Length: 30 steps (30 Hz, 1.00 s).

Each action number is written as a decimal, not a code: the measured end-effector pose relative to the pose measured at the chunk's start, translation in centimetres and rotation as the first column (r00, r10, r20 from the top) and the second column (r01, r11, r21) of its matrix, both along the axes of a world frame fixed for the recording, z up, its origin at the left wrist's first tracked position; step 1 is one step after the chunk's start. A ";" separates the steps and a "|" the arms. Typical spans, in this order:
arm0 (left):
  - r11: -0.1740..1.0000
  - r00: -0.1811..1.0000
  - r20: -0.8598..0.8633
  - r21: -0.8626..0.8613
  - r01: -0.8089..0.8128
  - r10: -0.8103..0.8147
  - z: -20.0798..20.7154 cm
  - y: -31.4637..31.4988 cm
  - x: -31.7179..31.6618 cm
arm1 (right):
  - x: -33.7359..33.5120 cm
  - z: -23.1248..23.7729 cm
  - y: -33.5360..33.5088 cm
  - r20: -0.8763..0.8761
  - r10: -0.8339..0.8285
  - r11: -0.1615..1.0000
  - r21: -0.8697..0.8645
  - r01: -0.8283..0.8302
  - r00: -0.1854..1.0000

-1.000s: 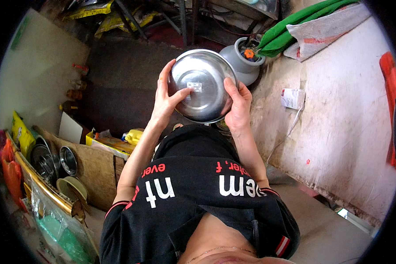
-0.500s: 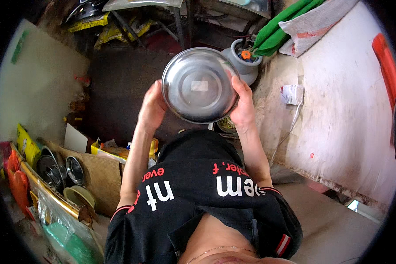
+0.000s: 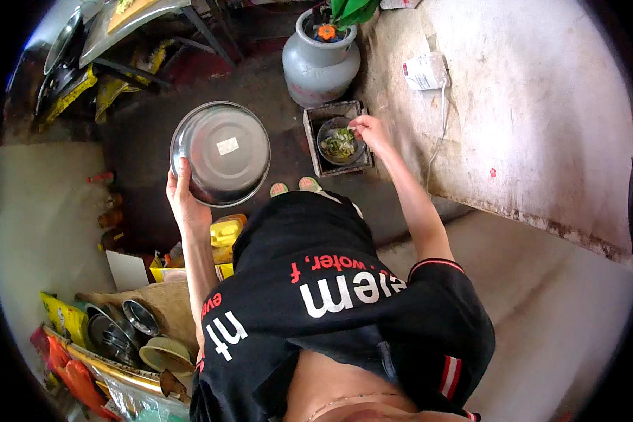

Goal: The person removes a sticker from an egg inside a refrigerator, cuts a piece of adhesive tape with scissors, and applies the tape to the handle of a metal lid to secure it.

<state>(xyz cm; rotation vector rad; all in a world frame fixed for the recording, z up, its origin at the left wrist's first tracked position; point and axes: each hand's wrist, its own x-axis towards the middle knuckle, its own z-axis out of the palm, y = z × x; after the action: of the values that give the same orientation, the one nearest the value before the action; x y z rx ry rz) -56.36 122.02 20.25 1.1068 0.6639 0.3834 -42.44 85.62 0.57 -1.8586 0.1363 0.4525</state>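
Note:
A shiny metal bowl (image 3: 224,169) with a small pale sticker at the middle of its round base is gripped by my left hand (image 3: 188,202). The thumb lies over the lower left rim, and the other fingers are mostly hidden. On the right, my right hand (image 3: 370,132) reaches to the edge of a round container (image 3: 322,149) of chopped greens and scraps (image 3: 340,142). Its fingertips are pinched together there, and what they hold, if anything, is too small to make out. That container sits inside a square, dark-rimmed crate (image 3: 319,167) on the floor.
Behind the crate stands a grey gas cylinder (image 3: 322,70) with an orange valve knob. A white wall box (image 3: 425,72) trails a cable on the right. Far left is a metal-legged table (image 3: 165,15). Near left, a shelf holds metal bowls (image 3: 141,318) and a beige bowl (image 3: 167,354).
My right hand has let go of the metal bowl and moved right to the scraps container. My left hand has carried the bowl left. The view has shifted, showing the crate fully.

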 end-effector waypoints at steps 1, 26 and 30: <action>1.000 1.000 -0.014 -0.001 0.000 0.000 0.1 -0.2 -0.1 | 0.1 -2.1 -0.7 -0.002 0.021 0.995 -0.100 -0.021 1.000; 0.998 0.994 -0.102 -0.051 -0.045 0.039 0.9 -4.2 0.0 | -0.3 -17.3 -4.6 0.328 -0.043 0.917 -0.361 0.168 0.944; 0.995 0.993 -0.103 -0.077 -0.058 0.049 0.7 -3.7 0.5 | 1.3 -6.3 1.8 -0.024 -0.176 0.955 0.238 0.176 0.984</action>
<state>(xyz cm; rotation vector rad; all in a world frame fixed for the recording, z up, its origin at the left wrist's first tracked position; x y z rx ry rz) -55.88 118.36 20.90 1.0384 0.7932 0.3453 -41.15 87.38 -5.72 -1.5930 0.2366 0.3316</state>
